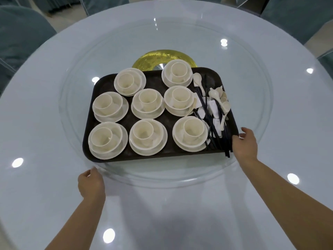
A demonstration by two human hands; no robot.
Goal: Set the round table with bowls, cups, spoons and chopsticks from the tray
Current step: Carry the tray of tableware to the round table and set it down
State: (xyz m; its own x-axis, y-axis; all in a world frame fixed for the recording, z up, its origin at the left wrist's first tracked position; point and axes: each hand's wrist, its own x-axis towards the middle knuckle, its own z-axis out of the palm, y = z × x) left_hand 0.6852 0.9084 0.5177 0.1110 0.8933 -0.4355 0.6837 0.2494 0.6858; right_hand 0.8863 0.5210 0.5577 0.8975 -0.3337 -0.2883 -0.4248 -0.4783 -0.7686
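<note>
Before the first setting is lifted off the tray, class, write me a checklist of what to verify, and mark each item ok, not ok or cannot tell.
1. Tray lies flat on the glass turntable: ok.
2. Cups sit upright inside their bowls, as in the near-left stack: ok, eight stacks.
3. Chopsticks lie fully on the tray: not ok, some tips overhang the near right edge.
4. Spoons are sorted for picking: not ok, heaped among the chopsticks.
5. Right hand has a grip on the tray: cannot tell; it touches the right rim.
6. Left hand is free: ok; it holds nothing and rests by the turntable edge.
</note>
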